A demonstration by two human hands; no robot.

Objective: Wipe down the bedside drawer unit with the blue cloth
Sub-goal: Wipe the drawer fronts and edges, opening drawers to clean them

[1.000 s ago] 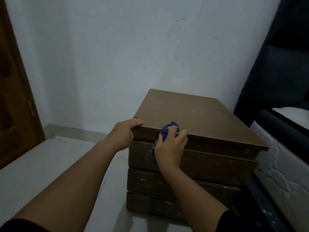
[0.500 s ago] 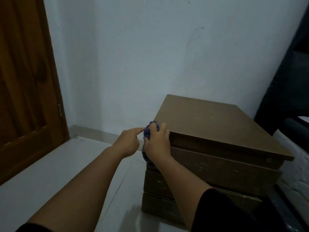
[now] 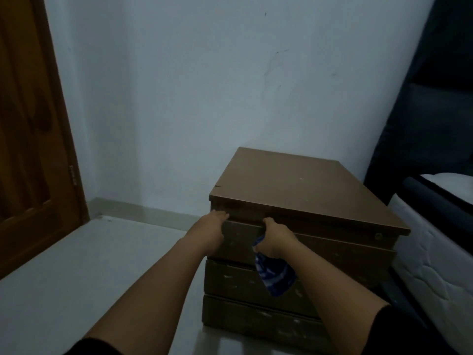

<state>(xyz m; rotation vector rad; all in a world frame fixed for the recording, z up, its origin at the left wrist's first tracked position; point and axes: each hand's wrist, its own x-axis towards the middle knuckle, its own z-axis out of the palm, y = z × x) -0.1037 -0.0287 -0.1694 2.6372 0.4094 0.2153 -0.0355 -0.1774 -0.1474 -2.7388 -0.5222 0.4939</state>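
Observation:
A brown bedside drawer unit point(image 3: 302, 185) with three stacked drawer fronts stands on the floor by the wall. My left hand point(image 3: 210, 231) lies against the left end of the top drawer front, fingers reaching over its upper edge. My right hand point(image 3: 275, 238) hooks its fingers over the same drawer's top edge, near the middle-left. The blue cloth point(image 3: 275, 276) hangs down from under my right palm, in front of the second drawer.
A white wall point(image 3: 204, 85) rises behind the unit. A wooden door point(image 3: 28, 149) fills the left edge. A white mattress on a dark bed frame point(image 3: 435, 252) sits tight against the unit's right side. Pale floor point(image 3: 89, 265) spreads to the left.
Both hands dropped from the unit's top left corner onto the upper edge of the top drawer front. The cloth, bunched at the corner before, now dangles below my right hand.

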